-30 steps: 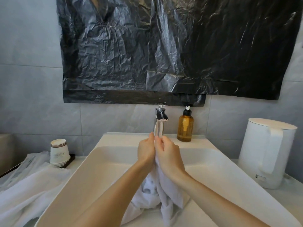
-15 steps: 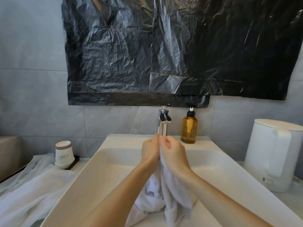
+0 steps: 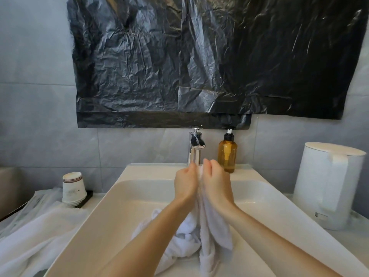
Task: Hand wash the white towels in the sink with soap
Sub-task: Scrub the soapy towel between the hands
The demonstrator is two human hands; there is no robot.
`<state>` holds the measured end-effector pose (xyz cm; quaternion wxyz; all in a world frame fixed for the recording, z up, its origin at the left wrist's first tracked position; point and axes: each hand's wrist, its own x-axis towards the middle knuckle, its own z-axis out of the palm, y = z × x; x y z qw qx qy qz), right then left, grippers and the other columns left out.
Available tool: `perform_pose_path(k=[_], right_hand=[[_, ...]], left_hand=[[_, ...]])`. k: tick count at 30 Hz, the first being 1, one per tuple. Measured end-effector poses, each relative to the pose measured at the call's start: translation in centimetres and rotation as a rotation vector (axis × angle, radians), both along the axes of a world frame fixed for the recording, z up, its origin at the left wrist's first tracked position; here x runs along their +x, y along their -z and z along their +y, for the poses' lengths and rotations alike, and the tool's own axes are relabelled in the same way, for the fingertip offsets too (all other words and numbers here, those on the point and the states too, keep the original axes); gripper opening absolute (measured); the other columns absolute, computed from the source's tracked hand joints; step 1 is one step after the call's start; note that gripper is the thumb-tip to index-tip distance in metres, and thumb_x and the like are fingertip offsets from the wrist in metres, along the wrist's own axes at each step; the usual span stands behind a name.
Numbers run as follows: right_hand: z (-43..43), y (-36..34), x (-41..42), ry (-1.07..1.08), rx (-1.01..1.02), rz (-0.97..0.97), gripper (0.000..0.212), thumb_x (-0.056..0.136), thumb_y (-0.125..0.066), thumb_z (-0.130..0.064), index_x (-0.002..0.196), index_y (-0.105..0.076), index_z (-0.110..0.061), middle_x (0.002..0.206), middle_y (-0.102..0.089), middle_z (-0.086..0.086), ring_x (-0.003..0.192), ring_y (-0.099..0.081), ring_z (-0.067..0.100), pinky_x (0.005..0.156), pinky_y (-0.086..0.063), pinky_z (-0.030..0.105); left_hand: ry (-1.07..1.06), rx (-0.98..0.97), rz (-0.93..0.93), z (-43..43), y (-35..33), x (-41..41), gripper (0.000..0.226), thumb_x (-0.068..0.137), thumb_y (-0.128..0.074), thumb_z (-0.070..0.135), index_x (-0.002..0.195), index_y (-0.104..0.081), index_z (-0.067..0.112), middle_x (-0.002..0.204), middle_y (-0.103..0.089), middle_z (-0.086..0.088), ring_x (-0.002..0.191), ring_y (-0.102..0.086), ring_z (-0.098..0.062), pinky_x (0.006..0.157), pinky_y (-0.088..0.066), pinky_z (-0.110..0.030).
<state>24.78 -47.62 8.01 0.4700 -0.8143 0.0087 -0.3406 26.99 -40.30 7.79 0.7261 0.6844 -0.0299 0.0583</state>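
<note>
White towel [image 3: 211, 226] pinched btwn curled fingers [image 3: 191, 168] of L hand [image 3: 185, 183] & R hand [image 3: 217, 183], above sink [image 3: 129, 206]

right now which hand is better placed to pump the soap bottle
Right, probably: the right hand is nearest the amber soap bottle, while the left hand would have to cross it. Both grip the white towel.

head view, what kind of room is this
Most likely a bathroom, perhaps a hotel's: a white sink with a chrome tap, an amber soap bottle on its ledge, and stacked paper cups beside it. The left hand and right hand grip a white towel over the sink.
</note>
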Motion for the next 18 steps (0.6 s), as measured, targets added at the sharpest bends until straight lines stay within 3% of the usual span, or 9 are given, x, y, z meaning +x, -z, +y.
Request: perform_pose_path(k=[2, 5, 6, 9, 13, 18], right_hand=[[0.2, 0.4, -0.4, -0.040, -0.048, -0.014, 0.040, 0.103, -0.038, -0.029, 0.064, -0.041, -0.022, 0.060, -0.046, -0.005, 0.059, -0.046, 0.012, 0.052, -0.033, 0.021], [-0.6, -0.8, 1.1, 0.071, 0.052, 0.053, 0.040, 0.104, -0.032, -0.034, 0.072, -0.049, -0.016, 0.075, -0.058, 0.008, 0.078, -0.056, 0.027, 0.068, -0.041, 0.034], [-0.4, -0.8, 1.1, 0.085, 0.045, 0.035, 0.039, 0.103, -0.032, -0.035, 0.074, -0.049, -0.016, 0.077, -0.059, 0.009, 0.079, -0.057, 0.027, 0.069, -0.042, 0.034], [1.1, 0.2, -0.5, -0.045, -0.089, -0.072, 0.038, 0.103, -0.039, -0.030, 0.065, -0.041, -0.024, 0.061, -0.049, -0.005, 0.059, -0.048, 0.011, 0.054, -0.035, 0.019], [-0.5, -1.1, 1.2, 0.054, 0.076, 0.041, 0.040, 0.104, -0.031, -0.033, 0.075, -0.053, -0.015, 0.071, -0.053, 0.002, 0.076, -0.055, 0.024, 0.066, -0.038, 0.030], [0.3, 0.0, -0.9, -0.102, -0.071, -0.082, 0.040, 0.101, -0.044, -0.031, 0.062, -0.038, -0.022, 0.054, -0.041, -0.008, 0.052, -0.039, 0.005, 0.052, -0.029, 0.025]], left_hand=[[-0.016, -0.002, -0.007, 0.3, 0.3, 0.7, 0.041, 0.098, -0.046, 0.033, 0.065, -0.057, 0.011, 0.065, -0.058, -0.008, 0.067, -0.051, -0.022, 0.064, -0.039, -0.032], [0.077, 0.038, -0.016, -0.3, 0.2, 0.2, 0.037, 0.098, -0.046, 0.035, 0.074, -0.058, 0.010, 0.070, -0.054, -0.008, 0.068, -0.049, -0.019, 0.064, -0.036, -0.030], [0.068, 0.034, -0.020, -0.3, 0.1, 0.2, 0.038, 0.098, -0.046, 0.035, 0.072, -0.057, 0.010, 0.069, -0.055, -0.008, 0.067, -0.049, -0.020, 0.064, -0.036, -0.030], [-0.028, -0.014, -0.007, 0.7, 0.0, 0.8, 0.042, 0.098, -0.048, 0.029, 0.060, -0.054, 0.012, 0.058, -0.057, -0.002, 0.061, -0.049, -0.020, 0.060, -0.037, -0.030], [0.128, 0.017, -0.029, 0.1, 0.1, -0.2, 0.034, 0.099, -0.047, 0.032, 0.076, -0.058, 0.010, 0.070, -0.054, -0.009, 0.068, -0.050, -0.019, 0.060, -0.037, -0.028], [-0.007, 0.030, -0.089, 0.7, 0.3, 1.2, 0.040, 0.096, -0.048, 0.028, 0.060, -0.052, 0.013, 0.060, -0.054, -0.004, 0.063, -0.047, -0.020, 0.063, -0.037, -0.031]])
